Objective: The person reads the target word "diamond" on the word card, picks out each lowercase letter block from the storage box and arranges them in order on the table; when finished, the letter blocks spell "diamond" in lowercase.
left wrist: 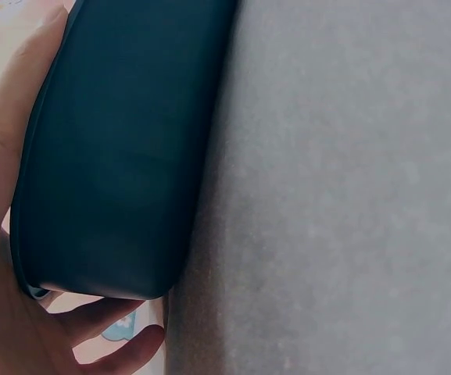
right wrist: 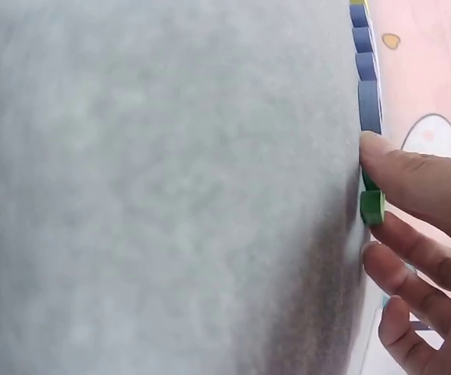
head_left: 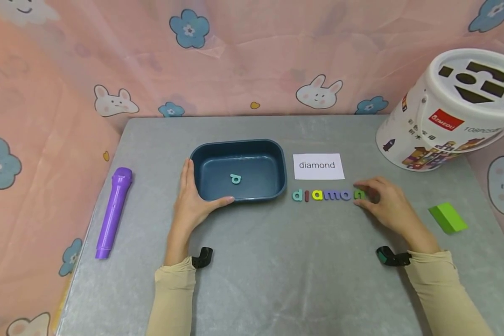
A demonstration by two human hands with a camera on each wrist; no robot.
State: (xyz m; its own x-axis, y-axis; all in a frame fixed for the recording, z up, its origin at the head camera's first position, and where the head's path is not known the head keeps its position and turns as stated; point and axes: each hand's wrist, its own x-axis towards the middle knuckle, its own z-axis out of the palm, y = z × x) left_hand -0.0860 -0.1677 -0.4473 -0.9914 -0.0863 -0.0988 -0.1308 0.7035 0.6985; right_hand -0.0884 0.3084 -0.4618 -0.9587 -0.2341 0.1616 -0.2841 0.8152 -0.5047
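My left hand (head_left: 192, 201) grips the left end of a dark blue rectangular tray (head_left: 280, 183), thumb along its near rim and fingers around its left side. In the left wrist view the tray's outer wall (left wrist: 123, 156) fills much of the left half. Inside the tray lies one teal letter (head_left: 235, 179). My right hand (head_left: 388, 203) pinches a green letter n (head_left: 359, 194) between thumb and fingers, at the right end of a letter row reading "diamo". A purple letter o (head_left: 345, 195) stands just left of it. In the right wrist view, the thumb partly covers the green letter (right wrist: 372, 207).
A white card (head_left: 318, 166) printed "diamond" lies above the letter row. At the back right stands a white lidded bucket (head_left: 441, 121). A green block (head_left: 448, 218) lies right of my right hand, and a purple microphone (head_left: 114, 212) near the table's left edge.
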